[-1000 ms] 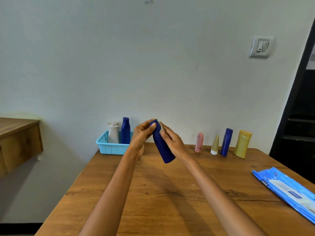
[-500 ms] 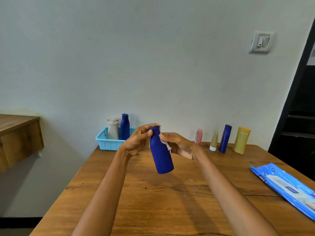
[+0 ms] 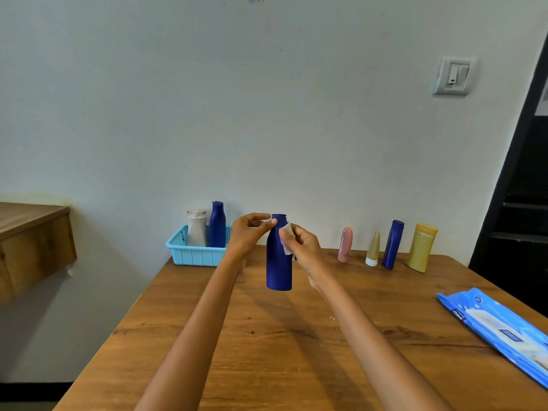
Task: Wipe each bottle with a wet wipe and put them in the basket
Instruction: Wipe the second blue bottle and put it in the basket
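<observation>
Fingers of your right hand are pinching the wet wipe against the blue bottle at frame centre, while your left hand is gripping its neck, above the table. You are mid-wipe, I judge; next, finishing its sides and carrying it to the basket at left.

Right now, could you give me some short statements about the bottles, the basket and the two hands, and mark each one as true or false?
1. The light blue plastic basket holds two bottles. True.
2. The left hand grips the dark blue plastic bottle near its cap. True.
3. The right hand is empty. False: it presses a white wet wipe on that bottle.
4. Six bottles stand along the wall outside the basket. False: four.
5. The blue wet wipe pack lies inside the basket. False: it lies on the wooden table.
</observation>
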Demonstrator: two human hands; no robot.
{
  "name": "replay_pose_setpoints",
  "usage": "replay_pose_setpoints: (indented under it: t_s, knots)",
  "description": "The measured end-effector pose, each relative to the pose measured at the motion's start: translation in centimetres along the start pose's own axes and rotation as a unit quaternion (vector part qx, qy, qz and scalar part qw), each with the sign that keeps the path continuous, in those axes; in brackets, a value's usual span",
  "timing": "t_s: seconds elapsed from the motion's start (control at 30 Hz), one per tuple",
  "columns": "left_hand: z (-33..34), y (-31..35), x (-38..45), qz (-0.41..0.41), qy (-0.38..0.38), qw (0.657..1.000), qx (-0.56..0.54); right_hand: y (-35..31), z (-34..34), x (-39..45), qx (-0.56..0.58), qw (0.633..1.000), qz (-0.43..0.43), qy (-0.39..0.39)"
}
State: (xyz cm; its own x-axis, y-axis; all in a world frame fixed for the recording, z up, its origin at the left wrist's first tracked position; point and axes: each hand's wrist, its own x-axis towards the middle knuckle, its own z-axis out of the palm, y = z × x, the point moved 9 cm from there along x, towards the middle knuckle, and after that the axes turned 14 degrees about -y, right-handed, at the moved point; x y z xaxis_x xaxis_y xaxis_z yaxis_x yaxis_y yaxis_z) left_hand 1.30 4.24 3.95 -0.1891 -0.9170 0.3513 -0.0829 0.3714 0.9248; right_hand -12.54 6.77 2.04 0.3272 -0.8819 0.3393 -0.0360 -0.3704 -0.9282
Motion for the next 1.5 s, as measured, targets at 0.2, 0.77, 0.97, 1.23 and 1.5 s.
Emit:
replay_pose_setpoints:
  t_s: [0.2, 0.77, 0.97, 1.23, 1.5]
  knots:
    - [1.4, 1.5, -0.5, 0.009, 0.015, 1.000, 0.007, -0.1, -0.9, -0.2, -0.153, 0.976, -0.034, 0.149]
    - [-0.7, 0.6, -0.5, -0.016, 0.068, 0.989, -0.127, 1.3, 1.5, -0.5, -0.284, 0.955, -0.059, 0.064]
    - [-1.1, 0.3, -0.7, -0.030, 0.095, 0.986, -0.134, -0.6, 5.0, -1.3, -0.358, 0.927, -0.102, 0.036]
    - [-2.1, 0.7, -0.9, -0.033, 0.072, 0.980, -0.182, 1.2, 3.2, -1.9, -0.323, 0.940, -0.072, 0.086]
    - [-1.3, 0.6, -0.6, -0.055, 0.036, 0.981, -0.180, -3.2, 5.3, 0.0, -0.402, 0.905, -0.114, 0.074]
